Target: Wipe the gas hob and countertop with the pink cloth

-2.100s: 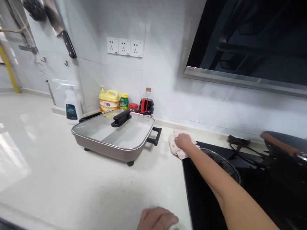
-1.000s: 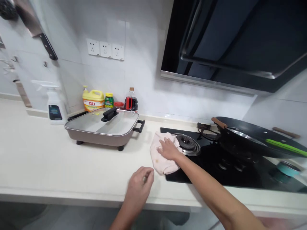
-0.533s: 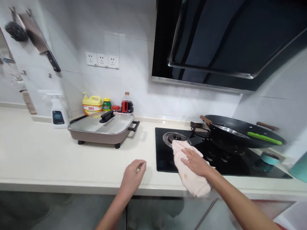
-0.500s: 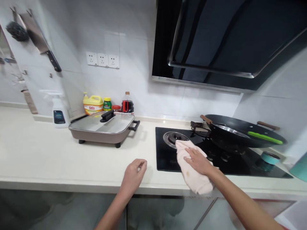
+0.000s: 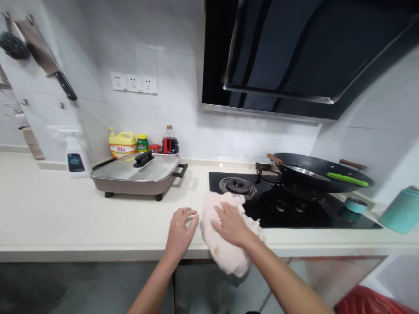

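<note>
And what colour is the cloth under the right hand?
The cloth is pale pink with a brownish spot, best seen in the head view.

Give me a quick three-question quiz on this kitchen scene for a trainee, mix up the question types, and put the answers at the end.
1. Which hand lies on the pale pink cloth?
2. True or false: the glass lid is on the brown pan.
3. Where does the wok sit? A, on the floor; B, on the stove; C, on the wall sockets.

Key:
1. The right hand.
2. True.
3. B.
</note>
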{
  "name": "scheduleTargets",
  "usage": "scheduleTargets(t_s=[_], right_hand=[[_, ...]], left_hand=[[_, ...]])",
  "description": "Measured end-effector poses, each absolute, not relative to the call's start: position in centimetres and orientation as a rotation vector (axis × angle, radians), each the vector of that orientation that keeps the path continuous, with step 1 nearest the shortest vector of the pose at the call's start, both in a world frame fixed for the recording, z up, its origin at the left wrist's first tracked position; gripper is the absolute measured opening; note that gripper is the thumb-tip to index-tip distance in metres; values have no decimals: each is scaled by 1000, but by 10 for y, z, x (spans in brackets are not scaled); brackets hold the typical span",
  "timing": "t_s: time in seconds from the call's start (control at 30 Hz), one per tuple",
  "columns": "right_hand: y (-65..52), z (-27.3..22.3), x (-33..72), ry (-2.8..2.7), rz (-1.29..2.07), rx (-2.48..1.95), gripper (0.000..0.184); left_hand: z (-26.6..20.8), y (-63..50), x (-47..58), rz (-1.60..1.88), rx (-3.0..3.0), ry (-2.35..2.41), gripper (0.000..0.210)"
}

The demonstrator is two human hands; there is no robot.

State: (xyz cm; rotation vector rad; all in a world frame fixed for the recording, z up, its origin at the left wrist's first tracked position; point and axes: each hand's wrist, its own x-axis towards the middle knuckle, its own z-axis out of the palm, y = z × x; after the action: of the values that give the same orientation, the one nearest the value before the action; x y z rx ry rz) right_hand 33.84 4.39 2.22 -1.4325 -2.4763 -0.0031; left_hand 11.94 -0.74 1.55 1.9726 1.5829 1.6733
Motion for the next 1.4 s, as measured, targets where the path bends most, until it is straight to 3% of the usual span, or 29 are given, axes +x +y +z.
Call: scheduleTargets(t_s=[0.13,0.3,0.6,0.73,0.87,1.0,1.1,1.2,1.3,1.4], right_hand=[[24,35,283,-2584,-58,-1059,44],[5,34,279,-2522,-130,-994,29],[-27,7,388,-2243,-73,-1200,34],[-22,4,466,-2189,-225,-1441,27],[-22,0,524,-2193,-556,-1570,33],[-25,-1,525,-2175,-795,-1647,31],[-27,2,488,-2194,-779,-1620,29],[-27,9,446,-2218,-637,-1579,31],[-27,19,421,-2194,-437,-1637,37],[-28,32,416,-2238,-242,-1701,48]], left_hand=[[11,-1,112,1712,1865,1647,33],[13,2,109,1639,1744,1669,41],[24,-6,114,1508,1736,1725,40],[25,-10,117,1436,1767,1748,38],[23,-10,117,1432,1812,1739,36],[30,-12,125,1459,2028,1644,29],[34,-28,151,1522,2129,1438,23],[12,-61,193,1436,1963,1218,24],[-46,-91,233,1208,1649,1170,19],[-108,-98,250,1241,1155,1356,55]])
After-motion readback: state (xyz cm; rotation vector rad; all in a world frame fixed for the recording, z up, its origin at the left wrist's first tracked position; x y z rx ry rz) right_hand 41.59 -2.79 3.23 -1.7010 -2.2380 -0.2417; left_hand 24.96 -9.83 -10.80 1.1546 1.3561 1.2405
